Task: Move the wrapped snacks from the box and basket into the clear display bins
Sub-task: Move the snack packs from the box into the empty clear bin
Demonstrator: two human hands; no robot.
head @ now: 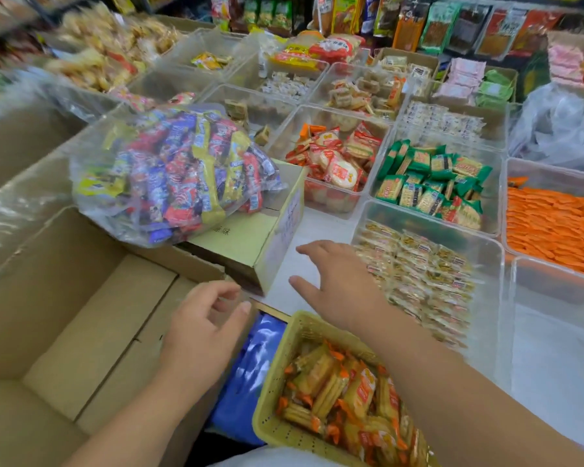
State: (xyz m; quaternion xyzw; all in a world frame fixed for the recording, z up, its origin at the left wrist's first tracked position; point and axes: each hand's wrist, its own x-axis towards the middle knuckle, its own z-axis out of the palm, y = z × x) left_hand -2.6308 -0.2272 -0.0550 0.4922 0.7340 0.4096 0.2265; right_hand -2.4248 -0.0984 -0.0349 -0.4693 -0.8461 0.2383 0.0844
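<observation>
Yellow basket (268, 412), left hand (199, 328), right hand (338, 281), both grips slack, empty, white counter (305, 230), clear bins (489, 291)

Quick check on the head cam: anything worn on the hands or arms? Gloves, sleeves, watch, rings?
Nothing worn. Left hand and right hand are bare: no gloves, no visible rings. Left forearm and right forearm are uncovered as far as the frame shows, no sleeves, watch or bracelet.

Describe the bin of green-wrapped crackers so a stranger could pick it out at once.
Find the block of clear bins on the white counter. From the right hand, the nearest bin holds pale packets; the target bin sits directly behind it. Only it holds green packets, with red-and-white packets to its left and orange packets to its right.
</observation>
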